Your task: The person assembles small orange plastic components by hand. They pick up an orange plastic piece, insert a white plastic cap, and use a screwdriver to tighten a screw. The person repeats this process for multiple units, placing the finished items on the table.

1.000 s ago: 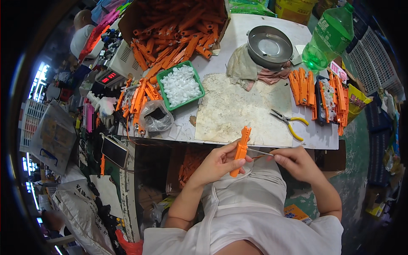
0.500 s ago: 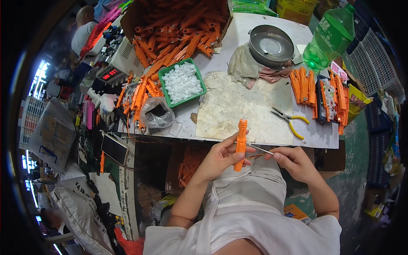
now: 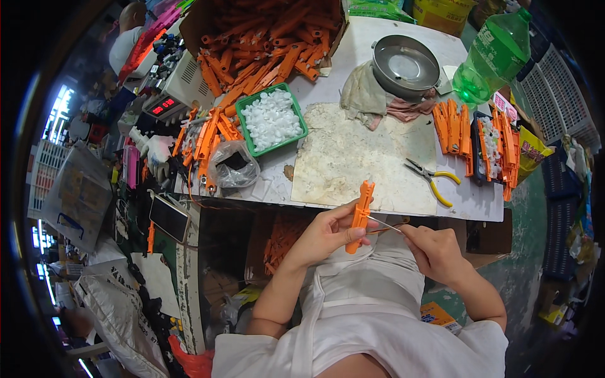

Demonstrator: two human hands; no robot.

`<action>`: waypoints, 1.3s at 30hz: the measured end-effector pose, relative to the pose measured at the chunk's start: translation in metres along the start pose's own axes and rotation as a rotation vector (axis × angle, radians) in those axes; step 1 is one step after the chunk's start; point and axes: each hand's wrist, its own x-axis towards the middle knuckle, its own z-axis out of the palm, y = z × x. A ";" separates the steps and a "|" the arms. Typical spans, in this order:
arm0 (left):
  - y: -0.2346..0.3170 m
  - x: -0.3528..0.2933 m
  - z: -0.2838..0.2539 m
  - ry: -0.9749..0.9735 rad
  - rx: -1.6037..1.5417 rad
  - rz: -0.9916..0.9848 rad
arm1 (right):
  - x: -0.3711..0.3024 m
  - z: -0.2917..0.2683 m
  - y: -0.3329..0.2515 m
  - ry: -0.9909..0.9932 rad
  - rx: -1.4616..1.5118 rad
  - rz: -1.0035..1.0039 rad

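Note:
My left hand [image 3: 326, 234] is closed round a long orange plastic part [image 3: 361, 217], held tilted just off the table's near edge. In my right hand [image 3: 439, 251], the closed fingers grip a thin metal rod-like tool [image 3: 385, 224]. Its far end meets the side of the orange part; I cannot make out the exact contact. A thin orange-brown wire [image 3: 380, 231] runs below the tool between my hands. Beyond them on the table are a worn board [image 3: 353, 164] and pliers [image 3: 432, 181] with yellow handles.
A green basket [image 3: 306, 133] holds small white pieces, beside a clear plastic bag [image 3: 234, 170]. Orange parts spill from a cardboard box [image 3: 337, 44] at the back. A metal bowl [image 3: 405, 66], rags [image 3: 362, 97] and a green bottle [image 3: 495, 60] stand farther right, near more orange parts [image 3: 452, 129].
The orange part has tilted, its top leaning to the right. My right hand has turned, its knuckles now more on top, and the tool slants more steeply.

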 end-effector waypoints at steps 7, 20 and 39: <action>-0.001 0.006 -0.001 0.048 -0.160 0.032 | 0.005 -0.012 -0.010 -0.276 0.472 0.384; -0.004 0.004 0.000 0.037 -0.098 0.046 | 0.012 -0.014 0.002 -0.415 0.691 0.584; -0.009 0.012 0.012 -0.138 -0.156 -0.140 | 0.042 0.001 0.027 0.079 0.735 0.352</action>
